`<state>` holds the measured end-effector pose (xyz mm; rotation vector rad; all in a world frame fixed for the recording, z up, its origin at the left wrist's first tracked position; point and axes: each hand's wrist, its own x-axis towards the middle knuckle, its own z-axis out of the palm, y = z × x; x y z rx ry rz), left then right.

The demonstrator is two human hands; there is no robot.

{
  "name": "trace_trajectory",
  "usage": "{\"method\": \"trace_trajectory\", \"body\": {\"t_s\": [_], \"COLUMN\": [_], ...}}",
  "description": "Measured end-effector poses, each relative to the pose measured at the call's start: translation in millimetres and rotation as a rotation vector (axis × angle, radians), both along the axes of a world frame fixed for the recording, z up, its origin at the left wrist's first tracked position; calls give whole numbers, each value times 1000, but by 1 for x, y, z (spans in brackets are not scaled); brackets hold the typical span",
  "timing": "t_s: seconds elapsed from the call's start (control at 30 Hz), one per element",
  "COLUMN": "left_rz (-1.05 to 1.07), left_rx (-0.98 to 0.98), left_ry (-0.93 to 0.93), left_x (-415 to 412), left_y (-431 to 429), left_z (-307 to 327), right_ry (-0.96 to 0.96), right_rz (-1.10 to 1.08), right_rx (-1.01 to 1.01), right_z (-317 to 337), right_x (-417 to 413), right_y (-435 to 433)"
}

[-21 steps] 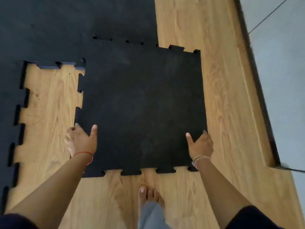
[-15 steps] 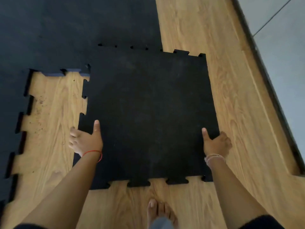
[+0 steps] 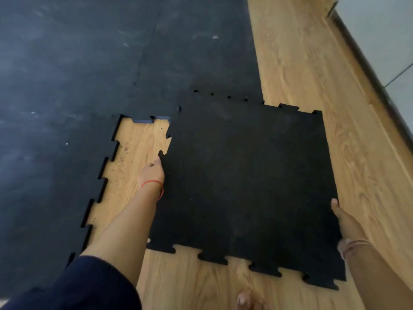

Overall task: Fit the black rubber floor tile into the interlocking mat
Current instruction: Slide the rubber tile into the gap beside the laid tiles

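A square black rubber tile (image 3: pixel 250 184) with jigsaw edges lies partly over the mat's far corner and partly over bare wood. My left hand (image 3: pixel 153 173) grips its left edge, fingers tucked under. My right hand (image 3: pixel 344 220) holds its right edge, thumb on top. The laid black interlocking mat (image 3: pixel 89 63) fills the left and far side. A notched gap of bare wood floor (image 3: pixel 131 166) lies left of the tile, beside my left hand.
Bare wood floor (image 3: pixel 312 70) runs along the right of the tile. A dark skirting strip (image 3: pixel 366 70) and a pale wall border it at far right. Toes of a bare foot (image 3: pixel 245 300) show at the bottom edge, just below the tile.
My left hand has slid forward along the tile's left edge and the right hand has shifted to the outer right edge. The tile has turned slightly, and the view has moved back.
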<state>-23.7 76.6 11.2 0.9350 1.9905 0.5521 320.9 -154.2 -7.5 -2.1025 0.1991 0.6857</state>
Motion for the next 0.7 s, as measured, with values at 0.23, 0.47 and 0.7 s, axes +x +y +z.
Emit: {"method": "trace_trajectory", "body": {"t_s": [0.23, 0.47, 0.7], "left_rz": [77, 296, 196], "left_rx": [385, 195, 88], "left_ry": [114, 297, 343], "left_x": [-56, -158, -179], "left_y": [-28, -61, -71], "left_z": [22, -18, -26], "right_ry": [158, -62, -85], "right_rz": [190, 469, 504], "right_rx": [-115, -328, -474], "right_z": [-9, -19, -15], "right_x": [-43, -115, -123], "right_y": [5, 34, 49]}}
